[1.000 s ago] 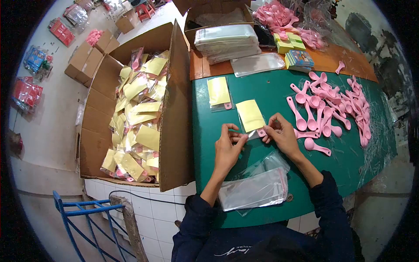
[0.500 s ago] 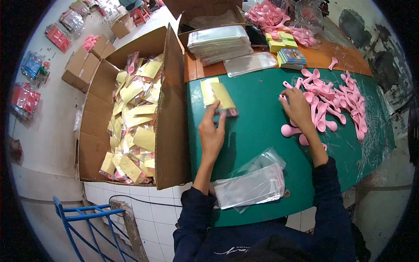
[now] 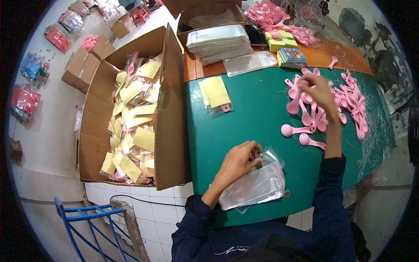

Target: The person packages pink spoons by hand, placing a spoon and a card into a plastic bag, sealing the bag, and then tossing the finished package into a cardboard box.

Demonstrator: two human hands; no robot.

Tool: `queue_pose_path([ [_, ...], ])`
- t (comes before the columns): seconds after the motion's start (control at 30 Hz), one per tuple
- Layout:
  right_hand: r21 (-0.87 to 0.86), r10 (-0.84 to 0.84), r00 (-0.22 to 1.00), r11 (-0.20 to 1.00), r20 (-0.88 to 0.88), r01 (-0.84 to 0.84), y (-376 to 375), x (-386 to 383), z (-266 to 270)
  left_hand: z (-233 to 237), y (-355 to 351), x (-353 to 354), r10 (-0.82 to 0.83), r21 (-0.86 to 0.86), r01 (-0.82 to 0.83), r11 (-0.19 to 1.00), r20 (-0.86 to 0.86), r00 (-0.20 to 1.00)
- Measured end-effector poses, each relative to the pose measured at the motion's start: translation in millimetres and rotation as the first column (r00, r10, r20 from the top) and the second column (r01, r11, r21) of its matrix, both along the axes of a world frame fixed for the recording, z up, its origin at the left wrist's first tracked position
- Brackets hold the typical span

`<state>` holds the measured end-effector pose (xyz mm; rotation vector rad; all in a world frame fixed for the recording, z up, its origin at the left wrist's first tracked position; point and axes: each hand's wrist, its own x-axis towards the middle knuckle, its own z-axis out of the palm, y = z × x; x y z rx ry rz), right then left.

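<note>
My left hand (image 3: 239, 162) rests at the upper edge of the stack of clear plastic bags (image 3: 255, 187), its fingers curled at the loose bags; what they pinch is too small to make out. Over the pile of pink spoons (image 3: 321, 98), my right hand (image 3: 317, 89) is closed on a pink spoon (image 3: 294, 104), whose bowl hangs down, slightly blurred. Filled bags with yellow cards (image 3: 217, 92) lie at the table's upper left, a pink handle end showing under one card.
A large cardboard box (image 3: 172, 126) of packed bags stands left of the green table (image 3: 244, 118). Behind are stacked plastic sleeves (image 3: 218, 41), small cards (image 3: 291, 56) and more pink spoons (image 3: 267, 14). A blue metal frame (image 3: 87, 214) stands lower left.
My left hand has let go of the yellow-card bag and moved down to the clear bags. My right hand has moved up and right and now holds a spoon.
</note>
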<state>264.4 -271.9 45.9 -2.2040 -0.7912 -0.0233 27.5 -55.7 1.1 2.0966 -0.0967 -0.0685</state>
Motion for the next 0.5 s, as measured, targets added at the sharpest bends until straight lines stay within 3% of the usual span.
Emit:
queue_pose_path([
  [0.03,0.058,-0.207,0.962,0.978,0.176,0.200,-13.6,-4.2,5.0,-0.3,1.9,0.7,-0.005,-0.051,0.003,0.999,-0.032,0.999],
  [0.07,-0.105,-0.366,0.804,0.880,0.469,0.463,-22.6,-6.3,17.8,0.6,3.4,1.4,0.008,-0.080,-0.012,0.997,-0.053,0.999],
  [0.17,0.102,-0.525,0.802,0.849,0.284,0.519,-27.5,-24.6,52.4,10.0,5.9,4.2,0.007,-0.148,-0.025,0.989,-0.125,0.992],
  [0.23,0.075,-0.480,0.739,0.857,0.472,0.509,-18.9,-36.7,55.5,19.9,8.6,4.3,-0.021,-0.166,-0.010,0.986,-0.188,0.982],
  [0.27,0.063,-0.451,0.697,0.860,0.558,0.506,-12.6,-43.3,56.6,12.0,9.0,3.9,-0.042,-0.284,-0.004,0.959,-0.154,0.987],
  [0.37,0.159,-0.326,0.929,0.941,0.175,0.300,9.1,-65.8,62.6,-10.3,9.2,3.3,-0.108,-0.598,0.023,0.801,-0.107,0.988],
  [0.4,0.054,-0.341,0.929,0.940,0.146,0.337,17.8,-75.7,70.9,-8.9,9.6,3.3,-0.144,-0.681,0.018,0.732,-0.128,0.981],
  [0.43,0.098,-0.239,0.970,0.967,0.041,0.234,19.3,-75.8,69.1,-7.2,10.2,3.1,-0.182,-0.756,0.009,0.655,-0.146,0.972],
  [0.5,0.215,-0.007,0.989,0.976,-0.146,0.039,22.3,-74.8,63.3,-0.1,15.0,4.0,-0.191,-0.785,-0.049,0.618,-0.211,0.959],
])
